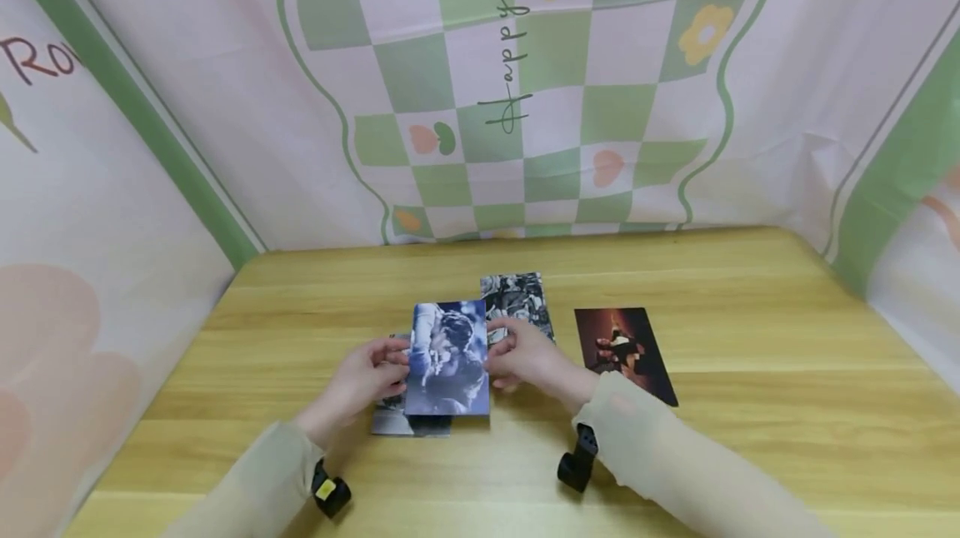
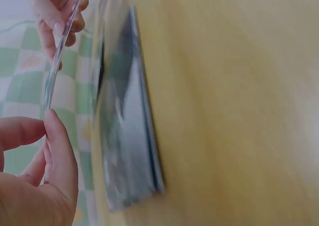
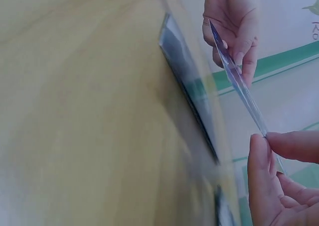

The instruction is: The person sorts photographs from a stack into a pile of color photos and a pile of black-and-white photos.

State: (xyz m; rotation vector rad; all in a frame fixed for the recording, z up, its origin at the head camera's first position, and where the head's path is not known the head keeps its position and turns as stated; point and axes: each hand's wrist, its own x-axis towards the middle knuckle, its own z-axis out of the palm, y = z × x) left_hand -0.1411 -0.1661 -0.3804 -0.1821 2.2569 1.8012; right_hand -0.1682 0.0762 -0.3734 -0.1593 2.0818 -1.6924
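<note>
My left grip (image 1: 371,371) pinches the left edge of a blue-toned photo (image 1: 457,363), and my right grip (image 1: 525,356) pinches its right edge. I hold the photo raised above the counter (image 1: 300,296), apart from the grey pile (image 1: 412,426) of photos that it partly covers in the head view. A black-and-white photo (image 1: 517,295) lies just beyond my right grip, and a dark reddish photo (image 1: 630,355) lies right of it, near my right sleeve (image 1: 645,438). A checked cloth (image 1: 555,47) hangs behind the counter.
</note>
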